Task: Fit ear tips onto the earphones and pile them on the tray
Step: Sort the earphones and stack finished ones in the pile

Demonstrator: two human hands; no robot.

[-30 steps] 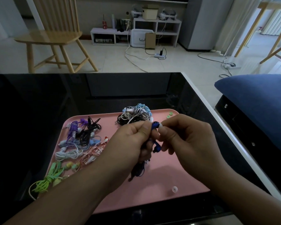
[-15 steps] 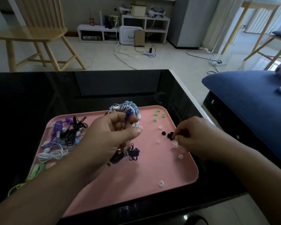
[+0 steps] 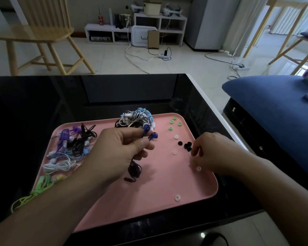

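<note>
Several bundled earphones lie along the left edge of the pink tray (image 3: 114, 206): green earphones (image 3: 41, 185) at the near left corner, hanging over the rim, then white earphones (image 3: 58, 166) and a purple and black tangle (image 3: 75, 141) toward the far left corner. Right of them the left hand (image 3: 117, 153) pinches a blue pair of earphones (image 3: 150, 134) between thumb and curled fingers, both buds sticking up and its dark cable (image 3: 133, 171) hanging down to the tray's middle. Behind that hand, at the far edge, sits a heap of black, white and light blue earphones (image 3: 137, 118). Near the far right corner lie green ear tips (image 3: 174, 122), then black ear tips (image 3: 185, 144) and scattered clear ear tips (image 3: 175, 151) along the right edge. The right hand (image 3: 213, 153) reaches down here, fingertips curled at a clear tip by the rim; whether it holds it, I cannot tell. One clear ear tip (image 3: 177, 197) lies near the near right corner. The tray rests on a black table (image 3: 43, 103).
</note>
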